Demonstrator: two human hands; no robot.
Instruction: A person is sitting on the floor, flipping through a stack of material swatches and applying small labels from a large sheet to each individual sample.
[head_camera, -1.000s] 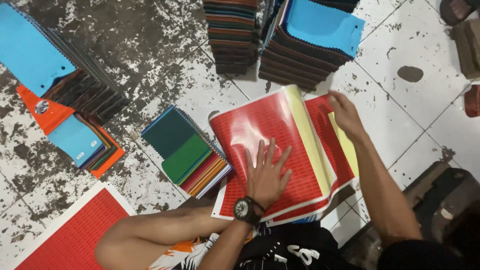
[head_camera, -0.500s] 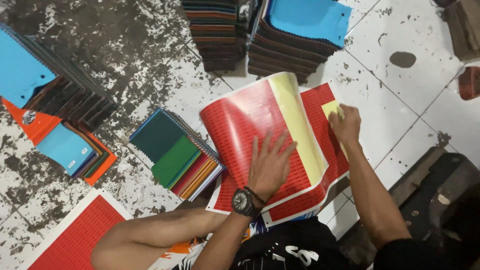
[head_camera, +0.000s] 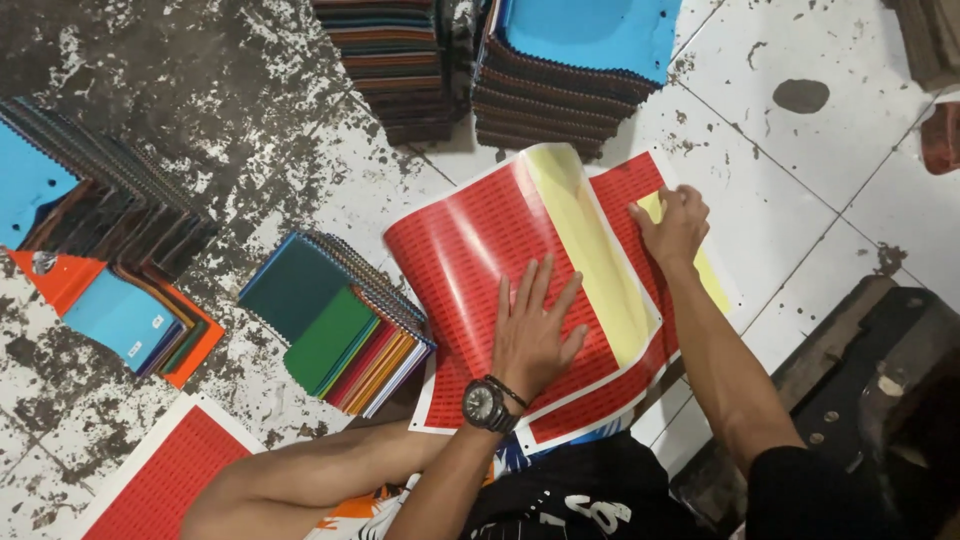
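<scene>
A stack of red sticker sheets (head_camera: 470, 260) with white borders lies on the tiled floor in front of me. The top sheet is curled back, showing its yellow backing (head_camera: 590, 250). My left hand (head_camera: 535, 325), with a black wristwatch, presses flat on the red top sheet, fingers spread. My right hand (head_camera: 672, 225) rests on the right part of the lower sheet (head_camera: 625, 195), fingers curled at a small yellow patch (head_camera: 712, 280); whether it pinches anything is unclear.
A fanned pile of coloured fabric swatches (head_camera: 335, 335) lies left of the sheets. More swatch stacks stand at the back (head_camera: 570, 70) and far left (head_camera: 90, 230). Another red sheet (head_camera: 160, 475) lies at bottom left. A dark wooden object (head_camera: 850, 370) sits at right.
The curled top sheet has been pushed flatter and leftward. My right hand has stayed at the yellow patch on the lower sheet, and my left hand stays pressed on the sheet.
</scene>
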